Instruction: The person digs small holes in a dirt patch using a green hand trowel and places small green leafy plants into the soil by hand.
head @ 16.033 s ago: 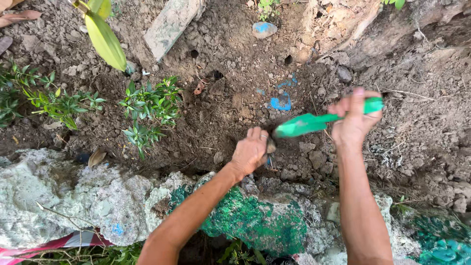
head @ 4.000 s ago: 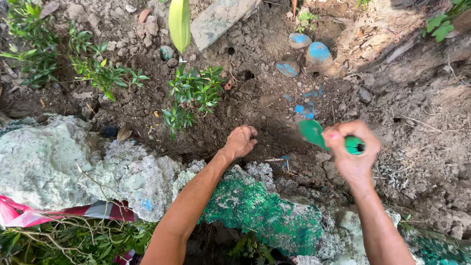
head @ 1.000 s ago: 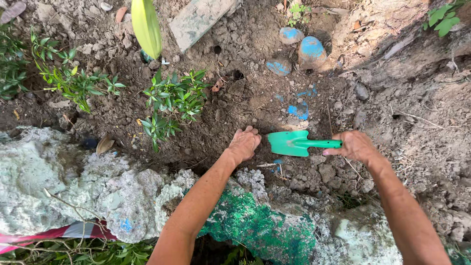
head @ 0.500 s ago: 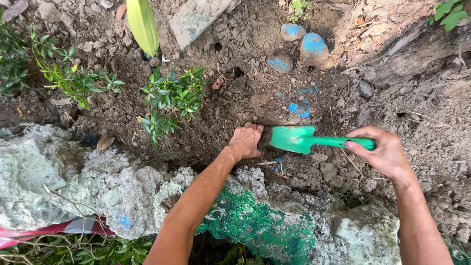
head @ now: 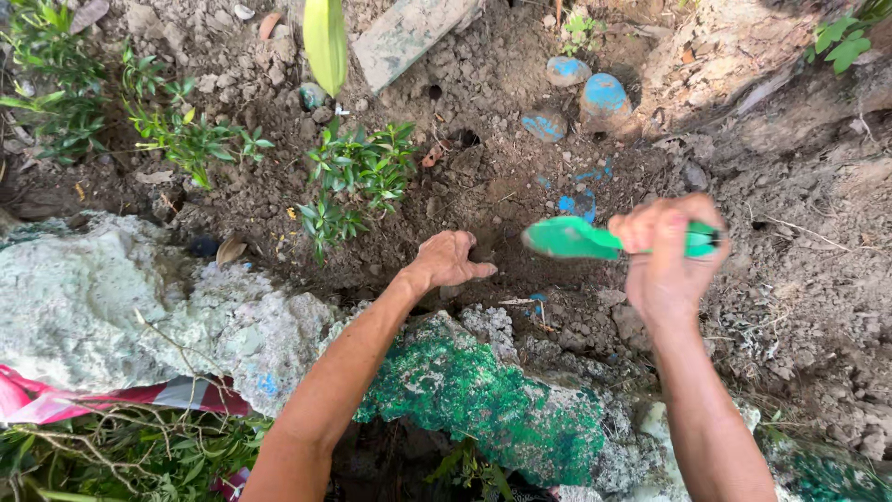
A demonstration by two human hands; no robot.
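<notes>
Right hand [head: 664,256]: fist closed round the handle of a green plastic trowel [head: 595,240], lifted above the soil, blade pointing toward the left hand.
Left hand [head: 448,261]: palm down on the loose soil [head: 483,186], fingers loosely spread and slightly curled, holding nothing; its fingertips lie just short of the trowel blade.
Soil: dark, crumbly, lumpy, all around both hands.
Small plant [head: 358,181]: glossy green leaves, just beyond and to the outer side of the left hand.
Blue-painted stones [head: 595,93]: rounded, well beyond the trowel; blue flecks in the soil nearer the blade.
Rock edge [head: 139,297]: pale, rough, under the left forearm; a green-painted patch [head: 483,400] between the two forearms.
Flat slab [head: 409,33]: grey, far beyond the left hand.
Red and white cloth [head: 121,395]: below the left elbow side.
</notes>
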